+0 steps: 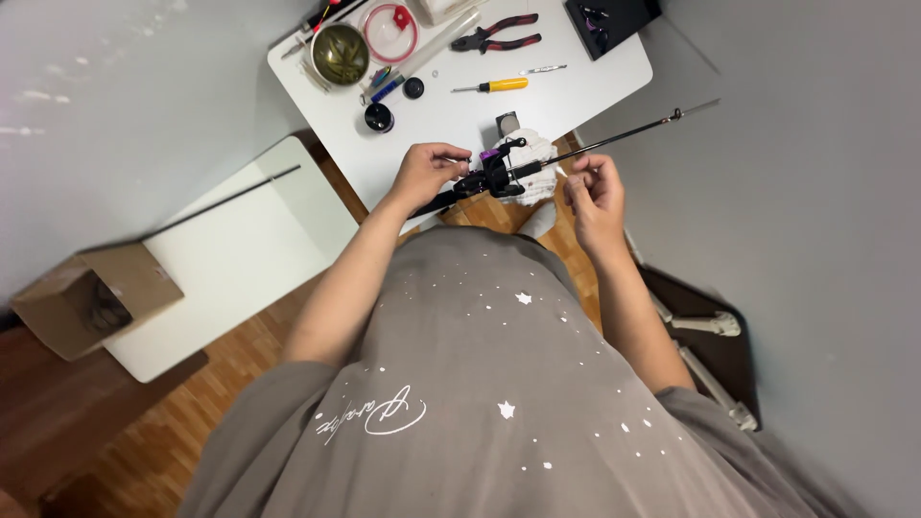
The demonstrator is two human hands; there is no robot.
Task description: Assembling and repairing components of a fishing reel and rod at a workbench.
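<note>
Rod (595,144): held over the bench (460,120) edge, long axis running from left hand up-right past right hand.
Left hand (427,173): grip clamped on rod by reel (497,173).
Right hand (595,192): fingertips pinched together just below rod; contents unclear.
Far: screwdriver (494,85), pliers (497,36).

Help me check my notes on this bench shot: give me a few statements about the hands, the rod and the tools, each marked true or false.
1. The left hand grips the fishing rod near its black reel. True.
2. The right hand holds the pliers. False: they lie untouched on the white table; the right hand's fingers are pinched beside the rod.
3. A yellow-handled screwdriver lies on the table. True.
4. The cardboard box stands on the white table beside the pliers. False: it sits on a lower white surface on the left.
</note>
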